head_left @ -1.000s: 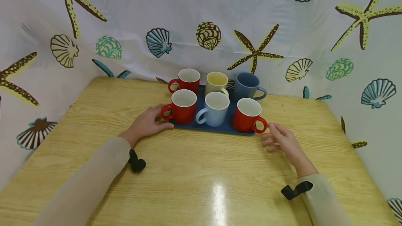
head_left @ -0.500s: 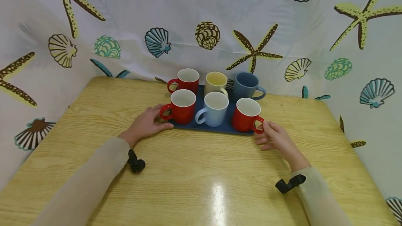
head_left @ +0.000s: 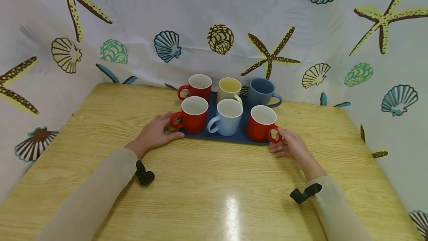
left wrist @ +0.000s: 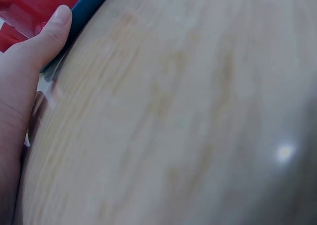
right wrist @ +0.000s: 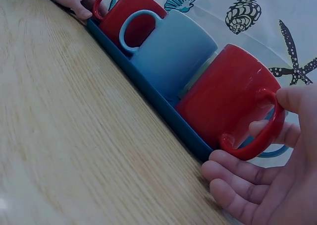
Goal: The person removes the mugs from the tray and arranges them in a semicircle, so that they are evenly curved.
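Note:
A dark blue tray (head_left: pixel 241 137) carries two rows of mugs. In front stand a red mug (head_left: pixel 195 123) on the left, a light blue mug (head_left: pixel 230 122) and another red mug (head_left: pixel 256 130) on the right. My right hand (head_left: pixel 295 150) holds the right red mug's handle (right wrist: pixel 278 131): the thumb lies on its outer side, the index finger reaches through the loop, and the lower fingers are beside the tray's corner. My left hand (head_left: pixel 155 133) rests at the tray's left end, its thumb (left wrist: pixel 54 31) along the front corner. The left mug's handle partly covers its fingers.
Behind are a red mug (head_left: pixel 202 90), a cream-yellow mug (head_left: pixel 225 94) and a darker blue mug (head_left: pixel 258 97) with its handle to the right. The wooden table (head_left: pixel 200 181) extends toward me. A shell-patterned cloth (head_left: pixel 133 18) hangs close behind the back row.
My right hand has moved slightly left, from the tip of the right red mug's handle onto the handle itself. The left hand and all the mugs have stayed in place.

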The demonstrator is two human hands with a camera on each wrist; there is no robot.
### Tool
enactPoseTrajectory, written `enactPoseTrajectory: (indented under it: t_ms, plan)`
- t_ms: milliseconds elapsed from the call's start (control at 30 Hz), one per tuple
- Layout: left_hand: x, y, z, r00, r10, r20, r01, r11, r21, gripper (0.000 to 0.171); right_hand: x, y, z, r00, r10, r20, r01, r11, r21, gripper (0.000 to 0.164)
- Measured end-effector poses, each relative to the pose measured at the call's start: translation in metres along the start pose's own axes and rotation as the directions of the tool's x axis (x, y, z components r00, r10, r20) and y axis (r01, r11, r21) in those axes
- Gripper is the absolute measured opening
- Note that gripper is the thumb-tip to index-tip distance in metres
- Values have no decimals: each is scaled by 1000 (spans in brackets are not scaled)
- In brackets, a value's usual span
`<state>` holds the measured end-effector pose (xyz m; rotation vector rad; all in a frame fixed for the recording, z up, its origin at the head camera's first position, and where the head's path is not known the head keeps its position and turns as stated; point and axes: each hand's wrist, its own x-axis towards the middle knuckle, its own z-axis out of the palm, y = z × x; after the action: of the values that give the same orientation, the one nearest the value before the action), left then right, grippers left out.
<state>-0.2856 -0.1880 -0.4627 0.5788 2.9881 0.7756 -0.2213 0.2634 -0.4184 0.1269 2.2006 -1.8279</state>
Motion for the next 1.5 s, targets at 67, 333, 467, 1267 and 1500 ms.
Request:
enactPoseTrajectory:
  t_ms: [67, 333, 467, 1267, 1500]
  plan:
    - [0, 1, 0, 1000, 2, 2, -2, 1000, 7, 95, 0, 2, 1, 1000, -16, -13, 17, 1000, 9, 51]
    - [1, 0, 3, 1000, 18, -1, -18, 1000, 11, 95, -2, 6, 2, 996, -53, -74, 58, 997, 60, 49]
    - [2, -3, 3, 1000, 20, -18, -20, 1000, 13, 93, -2, 7, 2, 996, -66, -62, 72, 991, 111, 44]
    - [5, -5, 3, 999, 26, -20, -26, 1000, 1, 92, -29, 8, -12, 990, -137, -34, 141, 965, 220, 40]
    - [3, -3, 1, 1000, 23, -9, -23, 1000, 2, 93, -40, 15, -21, 981, -195, -1, 189, 945, 266, 35]
